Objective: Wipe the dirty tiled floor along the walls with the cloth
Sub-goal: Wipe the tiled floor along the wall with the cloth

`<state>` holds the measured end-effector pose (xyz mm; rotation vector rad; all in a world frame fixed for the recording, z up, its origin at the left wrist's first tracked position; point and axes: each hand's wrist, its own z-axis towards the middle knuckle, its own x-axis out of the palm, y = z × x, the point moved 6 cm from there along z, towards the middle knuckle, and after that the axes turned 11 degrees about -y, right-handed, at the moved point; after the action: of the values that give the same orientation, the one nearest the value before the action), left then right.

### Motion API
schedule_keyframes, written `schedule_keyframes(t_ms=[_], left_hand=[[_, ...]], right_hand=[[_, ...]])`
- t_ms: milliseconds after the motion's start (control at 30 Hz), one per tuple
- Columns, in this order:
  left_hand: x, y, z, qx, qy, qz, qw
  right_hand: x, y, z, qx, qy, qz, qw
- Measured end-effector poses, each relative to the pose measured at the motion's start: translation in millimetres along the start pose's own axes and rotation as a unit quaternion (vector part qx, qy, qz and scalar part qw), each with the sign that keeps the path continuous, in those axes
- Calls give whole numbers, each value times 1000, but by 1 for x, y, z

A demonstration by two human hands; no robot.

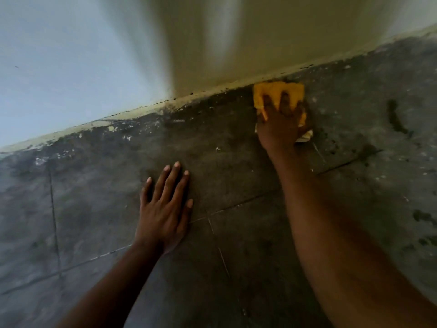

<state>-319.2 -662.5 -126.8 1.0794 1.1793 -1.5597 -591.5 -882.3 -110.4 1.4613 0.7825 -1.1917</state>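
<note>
Left hand flat on the tiled floor, fingers straight and spread, palm down, holding nothing. Right hand reaches forward on an outstretched arm and presses down on the yellow cloth, fingers spread over it with tips curling slightly into the fabric; blurry here, so can't tell if it's a real grip or just pressing.

Wall fills the top of the view, pale, light from the left. Floor is dark grey tile, grimy, grout lines visible, dark blotches at right, white flecks near the wall base. Pale baseboard strip runs along the wall foot, chipped and dirty.

Cloth sits bunched on the floor, touching the wall base, mostly under the right hand; a whitish corner sticks out beside the wrist.
</note>
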Motion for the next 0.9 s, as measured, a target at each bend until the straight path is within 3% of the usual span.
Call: schedule_keyframes(t_ms=[67,133,267,400,467,600,667,767,833,900], left_hand=[[-1,-1,-1,-3,2,-4,1000],[-2,-3,-1,-7,-1,-11,1000],[-5,-2,4,-1,-14,-11,1000],[-2,-1,0,3,-18,-9,1000],[0,5,1,-7,-18,-2,1000],[-8,-4,-2,-15,-11,-9,1000],[-10,-11,-4,-25,5,-16,1000],[-7,-41,-10,-17,15,-43,999],[1,-74,-20,32,12,-50,998],[11,-100,-28,69,8,-46,997]], right_hand=[[-2,-8,-53,-102,-7,-23,994],[-14,-40,-105,-149,-14,-34,988],[-38,-106,-94,-54,-39,-77,995],[-27,-88,-56,74,-26,-41,996],[-18,-64,-68,57,8,-27,998],[-35,-77,-168,-81,-9,-54,995],[-49,-118,-187,-61,0,-63,996],[-65,-162,-156,39,-2,-76,996],[-62,-157,-135,93,-18,-46,994],[-54,-139,-134,91,-33,-18,995]])
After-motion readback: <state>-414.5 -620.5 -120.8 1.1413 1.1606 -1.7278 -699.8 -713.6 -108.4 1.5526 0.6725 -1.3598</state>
